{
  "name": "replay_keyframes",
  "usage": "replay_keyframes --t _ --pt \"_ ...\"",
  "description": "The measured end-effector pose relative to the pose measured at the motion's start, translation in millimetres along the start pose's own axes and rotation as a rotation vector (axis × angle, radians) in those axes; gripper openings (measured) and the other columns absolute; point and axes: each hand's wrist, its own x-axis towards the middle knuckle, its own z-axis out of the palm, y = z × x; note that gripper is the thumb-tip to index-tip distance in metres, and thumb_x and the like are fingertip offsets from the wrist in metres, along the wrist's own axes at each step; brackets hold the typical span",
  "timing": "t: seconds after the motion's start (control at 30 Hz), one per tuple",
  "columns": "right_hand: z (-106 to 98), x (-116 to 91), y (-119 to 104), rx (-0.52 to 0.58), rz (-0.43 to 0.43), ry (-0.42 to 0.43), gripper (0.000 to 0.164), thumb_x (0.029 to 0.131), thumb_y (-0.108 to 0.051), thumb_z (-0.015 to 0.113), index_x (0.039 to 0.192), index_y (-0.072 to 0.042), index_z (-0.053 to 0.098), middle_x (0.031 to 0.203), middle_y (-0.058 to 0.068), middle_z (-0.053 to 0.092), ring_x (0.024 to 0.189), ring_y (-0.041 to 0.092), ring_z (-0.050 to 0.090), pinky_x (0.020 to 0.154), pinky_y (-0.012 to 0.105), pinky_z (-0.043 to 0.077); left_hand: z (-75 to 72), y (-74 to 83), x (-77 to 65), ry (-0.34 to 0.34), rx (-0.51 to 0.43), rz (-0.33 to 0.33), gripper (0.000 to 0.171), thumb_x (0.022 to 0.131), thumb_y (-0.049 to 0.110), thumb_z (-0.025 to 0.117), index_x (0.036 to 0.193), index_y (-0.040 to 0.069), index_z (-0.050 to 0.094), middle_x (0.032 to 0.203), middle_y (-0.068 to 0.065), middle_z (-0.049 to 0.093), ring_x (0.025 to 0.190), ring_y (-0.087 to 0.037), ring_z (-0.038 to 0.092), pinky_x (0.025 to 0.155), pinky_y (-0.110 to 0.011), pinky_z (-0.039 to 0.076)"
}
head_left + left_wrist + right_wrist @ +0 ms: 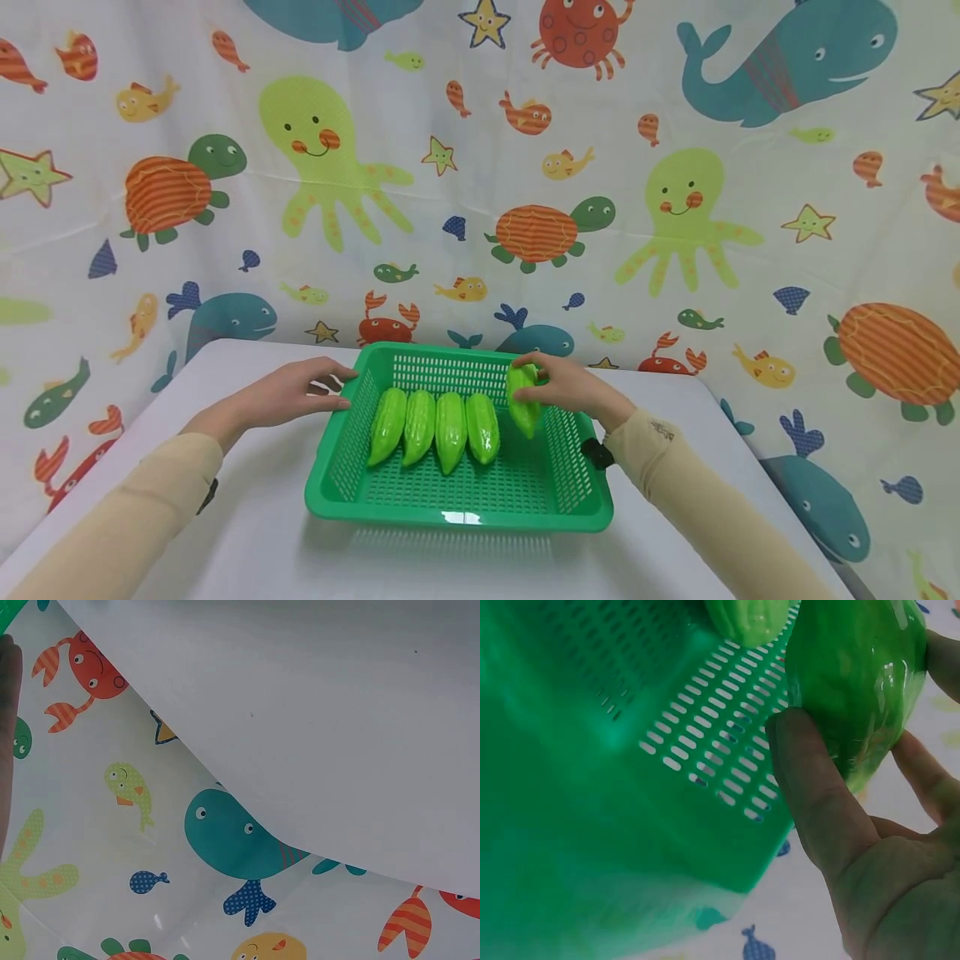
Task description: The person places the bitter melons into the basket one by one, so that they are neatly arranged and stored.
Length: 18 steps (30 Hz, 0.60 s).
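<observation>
A green plastic basket [390,510] with slotted walls sits on the white table. Inside it, several glossy bitter melons [451,429] lie side by side in a row, left of its middle. My right hand [572,390] pinches another bitter melon [522,404] between thumb and fingers, upright over the basket's right part. In the right wrist view this held bitter melon [859,682] has a thumb and fingers around it. My left hand [296,392] is at the basket's left rim, fingers loosely extended; whether the tips touch it I cannot tell. The left wrist view catches only a finger's edge.
The white table [255,500] extends around the basket on both sides and in front. Behind it hangs a cloth [480,308] printed with sea animals, close to the table's back edge. A dark strap piece [597,454] shows at my right wrist beside the basket's right rim.
</observation>
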Motion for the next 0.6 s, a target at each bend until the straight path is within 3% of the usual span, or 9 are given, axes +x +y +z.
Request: replay_keyframes --t 0.2,0.5,0.6 --pt "9.3 8.6 -0.6 -0.032 -0.023 -0.015 0.053 0.09 -0.032 0.07 0.137 -0.015 0.054 0.142 0.013 0.05 0.119 0.035 0.053 0.09 0.047 0.051 1.2 -1.0 2.4 -0.007 -0.014 0.014 0.057 0.091 0.038 0.069 0.133 0.003 0.055 0.127 -0.013 0.059 0.112 -0.032 0.06 0.091 -0.044 0.055" --pt "23.3 16.0 -1.9 -0.109 0.015 -0.005 0.05 0.089 -0.03 0.072 0.135 -0.018 0.056 0.138 0.01 0.053 0.112 0.026 0.055 0.091 0.045 0.05 -1.0 -3.4 4.0 -0.01 -0.002 0.011 0.057 0.09 0.039 0.07 0.132 0.003 0.055 0.126 -0.011 0.06 0.111 -0.03 0.061 0.091 -0.043 0.055" --pt "26.3 18.3 -3.8 -0.106 0.042 -0.011 0.051 0.088 -0.028 0.073 0.135 -0.017 0.055 0.137 0.011 0.054 0.101 0.022 0.061 0.085 0.04 0.053 -2.7 -4.1 4.1 -0.009 0.0 0.013 0.057 0.09 0.039 0.07 0.132 0.003 0.055 0.126 -0.012 0.06 0.111 -0.03 0.061 0.09 -0.043 0.055"
